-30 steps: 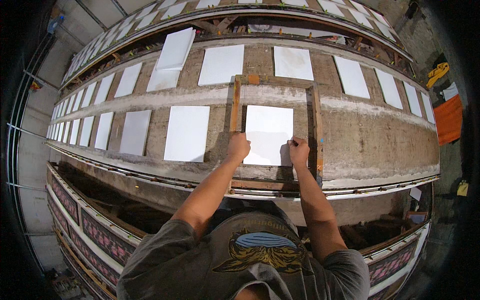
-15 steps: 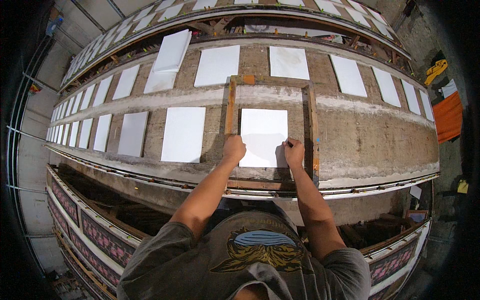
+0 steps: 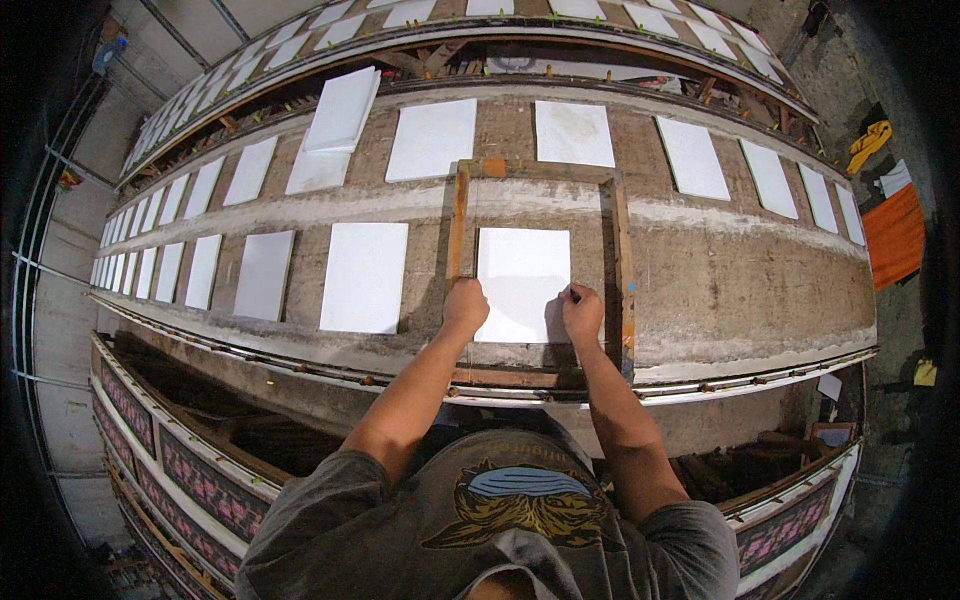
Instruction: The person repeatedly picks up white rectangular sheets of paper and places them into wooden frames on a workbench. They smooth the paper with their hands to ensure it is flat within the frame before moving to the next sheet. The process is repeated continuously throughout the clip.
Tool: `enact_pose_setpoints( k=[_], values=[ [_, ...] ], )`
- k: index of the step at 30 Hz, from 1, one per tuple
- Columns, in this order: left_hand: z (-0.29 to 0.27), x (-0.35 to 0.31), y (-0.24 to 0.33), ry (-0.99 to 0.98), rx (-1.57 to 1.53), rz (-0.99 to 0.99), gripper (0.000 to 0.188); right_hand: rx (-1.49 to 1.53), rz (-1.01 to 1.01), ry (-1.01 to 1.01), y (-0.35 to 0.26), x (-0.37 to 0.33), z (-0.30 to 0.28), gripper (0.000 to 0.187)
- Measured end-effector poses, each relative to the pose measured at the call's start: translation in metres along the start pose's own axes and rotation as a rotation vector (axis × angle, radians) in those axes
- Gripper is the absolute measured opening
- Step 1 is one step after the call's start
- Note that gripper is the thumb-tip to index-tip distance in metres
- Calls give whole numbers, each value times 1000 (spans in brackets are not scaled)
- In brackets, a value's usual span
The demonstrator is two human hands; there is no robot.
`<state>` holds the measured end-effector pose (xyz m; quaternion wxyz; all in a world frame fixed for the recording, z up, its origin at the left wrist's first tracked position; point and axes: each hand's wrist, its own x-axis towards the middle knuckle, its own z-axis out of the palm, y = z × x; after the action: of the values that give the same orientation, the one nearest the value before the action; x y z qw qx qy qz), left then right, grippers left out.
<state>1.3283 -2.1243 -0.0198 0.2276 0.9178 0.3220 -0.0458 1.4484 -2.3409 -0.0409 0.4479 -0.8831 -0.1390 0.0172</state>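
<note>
A white rectangular sheet [image 3: 523,262] lies on the long brown table, inside a worn wooden frame [image 3: 622,250]. No mesh can be made out in the frame. My left hand [image 3: 466,308] is closed at the frame's left bar, beside the sheet's left edge; what its fingers hold is hidden. At the sheet's lower right edge my right hand [image 3: 582,312] is closed in a pinch, with a small dark thing [image 3: 573,294] showing at the fingertips. Its kind is too small to tell. Both forearms cross the table's near edge.
More white sheets [image 3: 363,278] lie in two rows along the table [image 3: 750,290]. A folded white piece [image 3: 342,110] rests over one at the back. A rail [image 3: 720,379] runs along the near edge. Another sheet-covered table stands beyond. Orange cloth [image 3: 893,240] hangs at the right.
The whole view has shifted slightly, so table, sheets and frame appear a little lower. Both hands keep nearly the same places and stay closed.
</note>
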Motion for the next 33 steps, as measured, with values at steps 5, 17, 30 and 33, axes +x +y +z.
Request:
enact_pose_setpoints(
  k=[5,17,30,33],
  values=[
    [4,0,-1,32,31,61,36,-34,-10,0,18,2,9,26],
    [43,18,41,116,165,353,83,-371,-352,-109,19,-10,7,56],
    [35,22,44,71,107,368,63,-648,-276,-185,-20,90,71,70],
    [30,26,44,44,83,349,57,-616,-309,-174,-18,74,67,68]
  ],
)
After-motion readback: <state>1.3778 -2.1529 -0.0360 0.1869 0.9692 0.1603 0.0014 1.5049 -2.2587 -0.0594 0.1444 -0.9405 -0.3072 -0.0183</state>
